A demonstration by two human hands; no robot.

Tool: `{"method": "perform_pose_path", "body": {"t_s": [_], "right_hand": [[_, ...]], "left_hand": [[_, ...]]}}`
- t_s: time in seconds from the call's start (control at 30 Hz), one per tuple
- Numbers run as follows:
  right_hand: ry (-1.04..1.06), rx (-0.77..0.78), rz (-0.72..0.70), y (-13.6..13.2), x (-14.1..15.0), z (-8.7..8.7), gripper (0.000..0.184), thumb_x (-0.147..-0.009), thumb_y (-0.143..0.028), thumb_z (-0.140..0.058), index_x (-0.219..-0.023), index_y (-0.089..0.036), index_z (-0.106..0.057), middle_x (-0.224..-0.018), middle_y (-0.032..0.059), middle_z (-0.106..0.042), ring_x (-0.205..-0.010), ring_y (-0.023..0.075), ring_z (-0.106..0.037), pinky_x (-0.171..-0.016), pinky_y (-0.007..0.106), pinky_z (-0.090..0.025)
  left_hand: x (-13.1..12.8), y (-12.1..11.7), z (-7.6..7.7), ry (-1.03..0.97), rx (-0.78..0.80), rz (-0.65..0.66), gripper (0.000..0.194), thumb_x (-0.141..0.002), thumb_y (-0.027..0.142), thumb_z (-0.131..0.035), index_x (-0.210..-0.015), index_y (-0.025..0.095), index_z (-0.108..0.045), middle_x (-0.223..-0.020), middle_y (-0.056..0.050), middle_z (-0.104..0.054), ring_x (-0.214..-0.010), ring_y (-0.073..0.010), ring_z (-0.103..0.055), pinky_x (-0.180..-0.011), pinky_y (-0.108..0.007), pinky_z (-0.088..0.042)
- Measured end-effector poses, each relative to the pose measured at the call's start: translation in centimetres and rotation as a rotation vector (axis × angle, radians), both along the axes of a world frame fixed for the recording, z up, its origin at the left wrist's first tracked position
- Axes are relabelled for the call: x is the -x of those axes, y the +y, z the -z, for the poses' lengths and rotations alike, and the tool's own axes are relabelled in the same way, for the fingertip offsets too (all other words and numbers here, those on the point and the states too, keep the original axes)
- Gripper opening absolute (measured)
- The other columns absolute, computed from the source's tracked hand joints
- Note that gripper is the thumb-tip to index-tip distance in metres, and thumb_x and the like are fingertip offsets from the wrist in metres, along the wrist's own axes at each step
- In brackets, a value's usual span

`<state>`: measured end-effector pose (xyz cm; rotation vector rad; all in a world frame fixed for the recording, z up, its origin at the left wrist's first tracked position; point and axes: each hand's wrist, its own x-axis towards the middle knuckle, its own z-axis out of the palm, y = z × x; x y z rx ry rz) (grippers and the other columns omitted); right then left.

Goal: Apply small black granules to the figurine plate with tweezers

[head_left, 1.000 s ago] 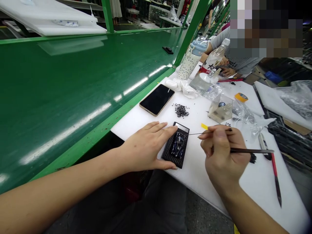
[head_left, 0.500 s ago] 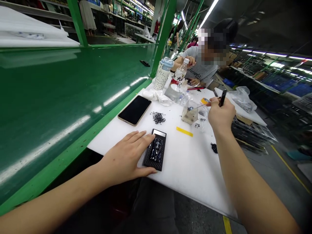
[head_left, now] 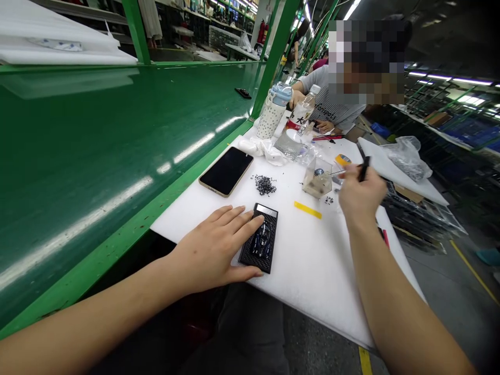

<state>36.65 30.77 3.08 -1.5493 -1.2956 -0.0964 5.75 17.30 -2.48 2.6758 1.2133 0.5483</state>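
Observation:
My left hand [head_left: 219, 245] lies flat with fingers stretched out along the left side of a black rectangular base [head_left: 266, 209]. A glossy dark model car [head_left: 262, 240] sits on that base, partly behind my index finger. My right hand [head_left: 361, 195] is closed around a black-handled tool [head_left: 364, 167]. From its fingertips a thin metal tip [head_left: 336, 172] points left at the clear plastic box [head_left: 317, 185]; whether it belongs to that same tool I cannot tell. Tiny black pieces, like screws [head_left: 264, 185], lie heaped above the base. A yellow strip [head_left: 308, 210] rests right of it.
A phone [head_left: 226, 171], a dotted tumbler [head_left: 273, 112], a labelled bottle [head_left: 302, 109] and crumpled white tissue [head_left: 263, 150] stand or lie on the white tabletop [head_left: 312, 260]. Left runs a green conveyor belt [head_left: 97, 140]. Across the table a co-worker [head_left: 339, 107] sits with hands near the bottle.
My view has shifted, so the table things appear further right. My right hand is slightly lower beside the box, its tip still pointing there. My left hand stays at the black base.

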Motion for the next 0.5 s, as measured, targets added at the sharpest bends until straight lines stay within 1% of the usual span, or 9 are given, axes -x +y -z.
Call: {"method": "perform_pose_path", "body": {"t_s": [0.07,0.13,0.17,0.2,0.23,0.3,0.33,0.4,0.5], "right_hand": [[-0.013,-0.163,0.010,-2.0,1.2,-1.0,0.023,-0.096,-0.037,-0.054,-0.092,-0.020,-0.069,-0.083,0.0050,-0.070,-0.078,0.0208,-0.065,-0.078,0.038,-0.048],[0.000,-0.367,-0.031,-4.7,3.3,-1.7,0.023,-0.099,-0.039,-0.050,-0.092,-0.021,-0.064,-0.097,0.0049,-0.067,-0.077,0.0175,-0.066,-0.073,0.036,-0.049],[0.010,-0.385,-0.085,-6.1,4.6,-1.7,0.023,-0.099,-0.041,-0.052,-0.090,-0.022,-0.062,-0.092,0.0024,-0.065,-0.070,0.0154,-0.064,-0.067,0.034,-0.048],[0.096,-0.437,-0.121,-7.5,5.8,-1.4,0.023,-0.099,-0.038,-0.054,-0.084,-0.022,-0.061,-0.077,0.0003,-0.061,-0.059,0.0136,-0.058,-0.058,0.032,-0.042],[0.146,-0.388,-0.196,-8.7,6.9,-0.9,0.022,-0.098,-0.035,-0.055,-0.082,-0.022,-0.061,-0.068,-0.0008,-0.059,-0.052,0.0123,-0.052,-0.050,0.030,-0.035],[0.172,-0.356,-0.393,-10.5,8.4,0.7,0.020,-0.095,-0.032,-0.060,-0.078,-0.020,-0.063,-0.062,-0.0020,-0.060,-0.045,0.0118,-0.053,-0.040,0.027,-0.032],[0.156,-0.324,-0.473,-11.1,8.8,1.5,0.019,-0.094,-0.031,-0.061,-0.079,-0.020,-0.064,-0.063,-0.0025,-0.061,-0.046,0.0115,-0.056,-0.038,0.027,-0.034],[0.088,-0.248,-0.575,-11.7,9.0,2.7,0.015,-0.095,-0.029,-0.061,-0.085,-0.020,-0.067,-0.068,-0.0034,-0.065,-0.052,0.0107,-0.063,-0.041,0.025,-0.044],[-0.012,-0.162,-0.616,-12.0,8.5,3.3,0.012,-0.097,-0.025,-0.059,-0.090,-0.023,-0.069,-0.073,-0.0046,-0.068,-0.059,0.0078,-0.067,-0.050,0.022,-0.051]], "left_hand": [[-0.1,0.0,0.0,0.004,0.004,0.000,0.089,-0.090,0.075,-0.048,-0.153,0.013,-0.039,-0.156,-0.018,-0.050,-0.147,-0.0363,-0.044,-0.123,-0.055,-0.036],[-0.1,-0.1,0.0,0.000,0.006,-0.001,0.090,-0.089,0.075,-0.049,-0.152,0.011,-0.040,-0.156,-0.019,-0.050,-0.148,-0.0365,-0.043,-0.124,-0.055,-0.035],[-0.1,-0.1,0.1,-0.001,0.006,-0.002,0.091,-0.089,0.075,-0.049,-0.152,0.010,-0.040,-0.156,-0.019,-0.050,-0.148,-0.0367,-0.043,-0.124,-0.055,-0.035],[-0.1,-0.1,0.1,-0.001,0.002,-0.002,0.090,-0.089,0.075,-0.049,-0.152,0.010,-0.040,-0.155,-0.019,-0.051,-0.148,-0.0368,-0.043,-0.124,-0.055,-0.035],[-0.1,-0.1,0.2,0.001,-0.006,-0.002,0.090,-0.089,0.075,-0.048,-0.152,0.011,-0.041,-0.155,-0.019,-0.051,-0.147,-0.0370,-0.044,-0.123,-0.055,-0.035],[-0.1,0.0,0.2,0.008,-0.029,0.002,0.087,-0.090,0.074,-0.047,-0.152,0.013,-0.041,-0.154,-0.020,-0.052,-0.146,-0.0377,-0.045,-0.122,-0.056,-0.038],[-0.1,0.0,0.2,0.013,-0.042,0.004,0.086,-0.091,0.074,-0.047,-0.152,0.014,-0.041,-0.154,-0.020,-0.053,-0.146,-0.0380,-0.045,-0.120,-0.057,-0.039],[0.0,0.0,0.3,0.017,-0.065,0.011,0.084,-0.092,0.073,-0.046,-0.152,0.015,-0.041,-0.153,-0.020,-0.053,-0.145,-0.0385,-0.046,-0.118,-0.058,-0.042],[0.1,-0.1,0.2,0.026,-0.078,0.023,0.082,-0.092,0.072,-0.047,-0.152,0.017,-0.042,-0.153,-0.020,-0.053,-0.145,-0.0388,-0.046,-0.118,-0.058,-0.043]]}}
